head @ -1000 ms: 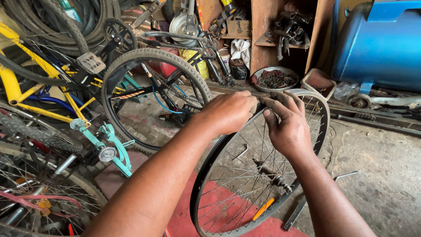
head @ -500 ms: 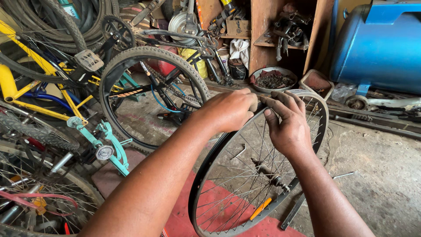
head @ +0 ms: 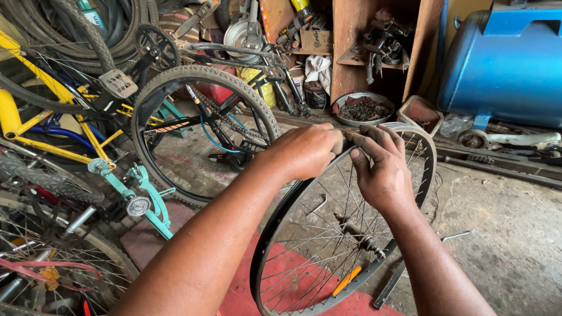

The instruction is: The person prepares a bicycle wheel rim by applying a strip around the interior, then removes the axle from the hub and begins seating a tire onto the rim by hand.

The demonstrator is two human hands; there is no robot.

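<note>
Two hands, both yours, meet at the top of one spoked bicycle wheel (head: 345, 234) standing upright on a red mat (head: 281, 281) before you. Left hand (head: 304, 151): closed over the rim's upper edge, knuckles up, fingers curled out of sight. Right hand (head: 383, 167): fingers bent, pinching at the rim just beside the left; whatever lies between the fingertips is too small to tell.

Change over the last second: almost none. Both hands sit at the same spot on the rim, and the wheel has not turned; only the view has drifted slightly. Judged from that, the work remains at this one point on the rim.

Items alongside: hub (head: 360, 237) with axle; orange spoke reflector (head: 346, 281); second wheel with tyre (head: 205, 131) behind, well apart; yellow bicycle frame (head: 35, 99) at left; blue tank (head: 503, 58) at right; metal bowl of small parts (head: 363, 108).

Hidden or cut off: the wheel's lower rim runs close to the frame edge, the rim section under your palms is covered, and shelf contents are cluttered beyond listing.
</note>
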